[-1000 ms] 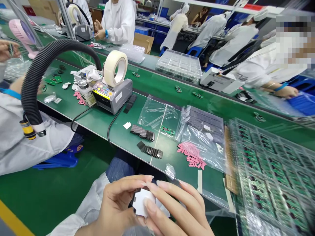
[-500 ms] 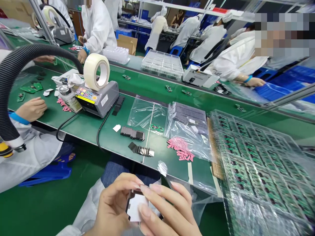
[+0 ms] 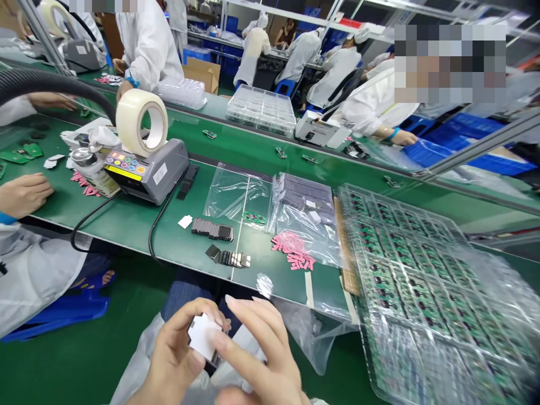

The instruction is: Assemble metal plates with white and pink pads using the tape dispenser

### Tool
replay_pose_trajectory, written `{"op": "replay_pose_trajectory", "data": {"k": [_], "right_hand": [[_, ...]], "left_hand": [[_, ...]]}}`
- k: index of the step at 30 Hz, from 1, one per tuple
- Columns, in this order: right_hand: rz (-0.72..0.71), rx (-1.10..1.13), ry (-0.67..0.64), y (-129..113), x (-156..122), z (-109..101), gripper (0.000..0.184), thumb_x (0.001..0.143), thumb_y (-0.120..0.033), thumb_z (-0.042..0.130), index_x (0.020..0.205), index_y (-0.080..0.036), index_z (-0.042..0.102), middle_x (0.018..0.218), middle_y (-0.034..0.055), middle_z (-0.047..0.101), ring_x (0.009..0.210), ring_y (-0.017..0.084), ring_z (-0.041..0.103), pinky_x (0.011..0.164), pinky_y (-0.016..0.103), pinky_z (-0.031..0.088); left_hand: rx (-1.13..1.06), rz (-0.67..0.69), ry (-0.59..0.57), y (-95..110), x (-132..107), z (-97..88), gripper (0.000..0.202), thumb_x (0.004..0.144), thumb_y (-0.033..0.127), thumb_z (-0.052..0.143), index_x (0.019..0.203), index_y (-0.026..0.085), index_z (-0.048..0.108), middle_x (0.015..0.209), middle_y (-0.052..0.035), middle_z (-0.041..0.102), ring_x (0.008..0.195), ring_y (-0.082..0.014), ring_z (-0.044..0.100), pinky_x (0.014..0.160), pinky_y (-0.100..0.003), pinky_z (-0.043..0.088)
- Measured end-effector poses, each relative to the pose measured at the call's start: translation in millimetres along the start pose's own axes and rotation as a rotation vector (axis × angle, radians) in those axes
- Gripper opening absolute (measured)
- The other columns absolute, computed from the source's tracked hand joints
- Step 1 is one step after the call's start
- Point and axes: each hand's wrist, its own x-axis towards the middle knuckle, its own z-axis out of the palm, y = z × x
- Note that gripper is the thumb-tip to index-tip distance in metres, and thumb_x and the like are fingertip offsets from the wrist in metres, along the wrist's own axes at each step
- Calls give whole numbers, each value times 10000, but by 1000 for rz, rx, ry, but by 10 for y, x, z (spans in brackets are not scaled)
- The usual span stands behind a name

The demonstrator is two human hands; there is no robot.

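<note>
Low in the view, above my lap, my left hand (image 3: pixel 171 349) is closed around a small dark flat part. A white notched sticker-like pad (image 3: pixel 205 336) covers its near face. Fingers of my right hand (image 3: pixel 264 351) are spread apart, with one fingertip against the pad and the others raised behind it. What kind of part it is I cannot make out. On the bench ahead lie a row of dark flat pieces (image 3: pixel 212 229), a shorter row of shiny dark pieces (image 3: pixel 232 258) and a loose white pad (image 3: pixel 185 221).
A tape dispenser (image 3: pixel 158 171) carries a large tape roll (image 3: pixel 143 121). Pink strips (image 3: pixel 293 250), a plastic bag (image 3: pixel 306 216) and a green circuit board (image 3: pixel 254 217) lie on the bench. Clear trays of boards (image 3: pixel 405 264) stand right. A co-worker's hand (image 3: pixel 25 194) rests at left.
My right hand's fingers have lifted and spread from around the part. Both hands have shifted left in view, and the part has tilted in my left hand. The camera has turned slightly right.
</note>
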Motion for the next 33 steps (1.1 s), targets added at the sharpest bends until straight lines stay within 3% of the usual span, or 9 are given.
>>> {"op": "replay_pose_trajectory", "data": {"k": [3,5,9,13,21,26,28,30,33], "right_hand": [[329,-56,91,466,-195,-139,158,864,-336,574,922,-232,679,865,47,706,856,184,630,773,341,498],[637,-236,134,914,-364,-223,215,823,-404,610,794,-205,687,796,59,698,792,203,610,737,359,480],[798,-305,74,1643,-657,-244,422,735,-581,620,733,-167,705,737,93,699,610,195,547,607,354,444],[841,-303,54,1828,-748,-188,528,741,-664,550,814,-163,701,752,88,687,644,194,559,635,342,450],[698,-222,53,1701,-574,-287,417,768,-583,588,645,-189,652,644,50,658,604,184,559,587,326,434],[422,-49,74,879,-148,-383,65,826,-226,620,762,-224,621,708,7,645,698,161,589,657,320,472],[145,170,-20,513,62,-408,154,811,-54,568,826,-203,603,705,11,643,691,151,592,642,307,485],[37,220,-82,261,231,-411,176,823,-11,538,830,-178,594,708,13,646,675,125,586,635,269,488],[-33,192,-163,136,356,-383,160,875,-35,502,831,-153,601,731,19,658,714,111,578,675,249,483]], "left_hand": [[-77,-113,8,20,-6,26,413,566,593,768,798,260,689,765,-16,597,729,-177,552,752,-305,490],[-97,-155,9,39,1,29,420,551,594,777,792,264,683,767,-9,588,744,-178,554,794,-320,486],[-57,-169,9,38,7,5,433,560,605,767,794,249,686,769,-10,574,749,-170,546,777,-300,481],[-21,-157,30,15,-14,-18,454,556,625,756,794,247,678,770,-4,567,742,-163,538,756,-290,478],[-14,-162,-44,44,2,-31,427,602,616,733,823,255,676,795,11,566,759,-140,530,782,-261,466],[-69,-169,-217,5,92,-46,384,681,562,708,907,255,660,845,-3,580,796,-142,538,791,-263,445],[-66,-150,-303,-6,121,-40,375,720,544,685,938,241,648,849,-14,582,786,-138,525,759,-257,429],[-61,-137,-347,-4,134,-25,380,737,535,674,951,222,641,838,-21,574,768,-132,503,708,-239,409],[-100,-148,-388,16,129,3,384,738,517,683,955,204,637,805,-12,535,696,-105,449,606,-204,359]]}}
